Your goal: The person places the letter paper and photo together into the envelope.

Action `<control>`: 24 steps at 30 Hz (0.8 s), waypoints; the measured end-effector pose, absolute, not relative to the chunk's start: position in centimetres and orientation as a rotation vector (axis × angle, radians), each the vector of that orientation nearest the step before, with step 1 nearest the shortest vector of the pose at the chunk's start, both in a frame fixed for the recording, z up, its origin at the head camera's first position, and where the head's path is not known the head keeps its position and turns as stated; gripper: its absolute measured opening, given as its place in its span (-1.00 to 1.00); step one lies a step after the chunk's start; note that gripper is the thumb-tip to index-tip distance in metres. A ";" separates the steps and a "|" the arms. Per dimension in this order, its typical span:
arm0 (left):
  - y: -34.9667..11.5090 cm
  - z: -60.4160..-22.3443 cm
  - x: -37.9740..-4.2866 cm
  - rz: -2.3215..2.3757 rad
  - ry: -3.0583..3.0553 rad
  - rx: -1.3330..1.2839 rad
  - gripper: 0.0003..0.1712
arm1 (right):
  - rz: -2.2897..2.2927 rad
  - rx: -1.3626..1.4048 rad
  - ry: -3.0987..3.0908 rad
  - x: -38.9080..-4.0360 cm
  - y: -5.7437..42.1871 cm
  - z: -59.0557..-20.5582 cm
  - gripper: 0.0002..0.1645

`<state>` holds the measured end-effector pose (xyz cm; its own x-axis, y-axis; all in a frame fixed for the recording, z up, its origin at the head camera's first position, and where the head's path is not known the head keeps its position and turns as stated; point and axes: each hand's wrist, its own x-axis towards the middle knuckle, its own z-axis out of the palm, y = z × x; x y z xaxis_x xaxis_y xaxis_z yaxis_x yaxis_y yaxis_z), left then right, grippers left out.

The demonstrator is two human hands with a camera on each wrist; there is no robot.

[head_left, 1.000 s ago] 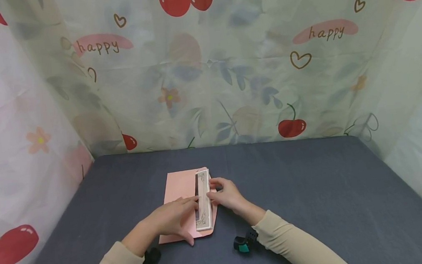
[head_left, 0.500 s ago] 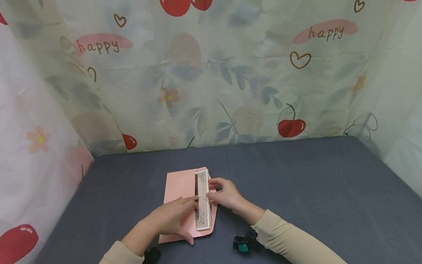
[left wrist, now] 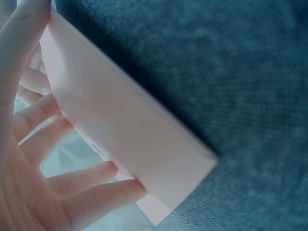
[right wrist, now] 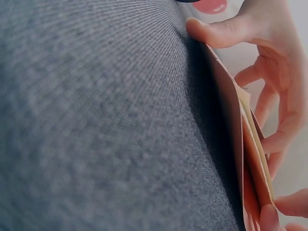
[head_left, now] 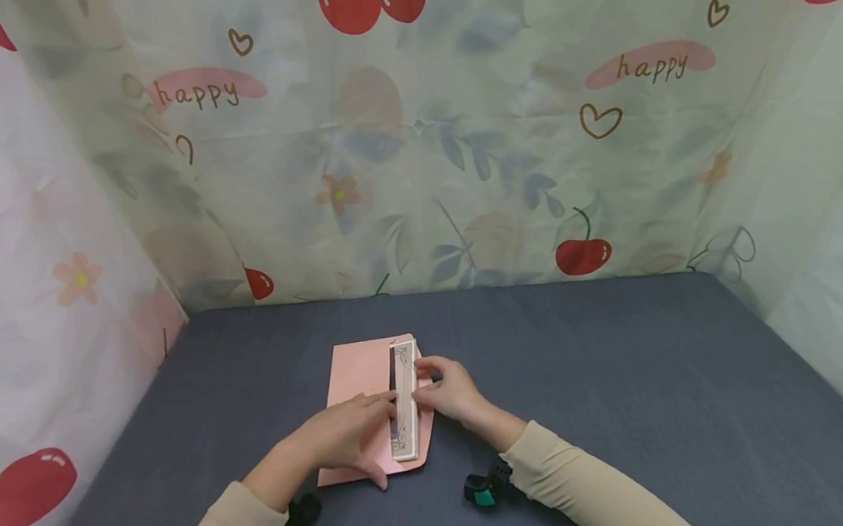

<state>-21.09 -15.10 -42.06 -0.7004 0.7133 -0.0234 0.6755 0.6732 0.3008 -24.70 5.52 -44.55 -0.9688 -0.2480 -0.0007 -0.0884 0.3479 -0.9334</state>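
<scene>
A pink envelope (head_left: 355, 369) lies on the dark tabletop with its mouth facing right. A white card (head_left: 407, 398) with ornate corner patterns sits partly inside it, a long strip sticking out. My left hand (head_left: 339, 433) rests over the envelope, thumb near the front edge and fingertips at the mouth beside the card. In the left wrist view, those fingers press along the envelope's (left wrist: 125, 115) edge. My right hand (head_left: 451, 387) pinches the card's outer long edge. The right wrist view shows the card's (right wrist: 257, 139) edge between the envelope's layers. The card's inner part is hidden.
A dark cloth (head_left: 627, 379) covers the table. A black and teal device (head_left: 482, 489) hangs at the right wrist, and a black one (head_left: 304, 513) sits under the left wrist. A printed curtain (head_left: 417, 130) with cherries stands around the table.
The right hand has edged slightly left with the card, so a slightly narrower strip shows outside the envelope. The left hand and the envelope have stayed in place.
</scene>
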 end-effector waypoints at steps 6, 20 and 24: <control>-15.1 -42.1 -21.0 0.405 2.748 1.131 -0.08 | -1.710 -0.314 2.454 -24.6 5.5 -44.6 -0.40; -14.9 -41.7 -21.0 0.387 2.720 1.128 -0.09 | -1.713 -0.325 2.462 -24.4 5.4 -44.6 -0.40; -14.9 -41.7 -21.0 0.391 2.719 1.129 -0.09 | -1.706 -0.303 2.483 -24.4 5.2 -44.5 -0.42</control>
<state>-21.02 -14.91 -41.72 -0.6983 0.7135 -0.0573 0.6685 0.6786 0.3044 -24.38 5.24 -44.49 -0.9736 -0.2275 0.0194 -0.0997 0.3473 -0.9324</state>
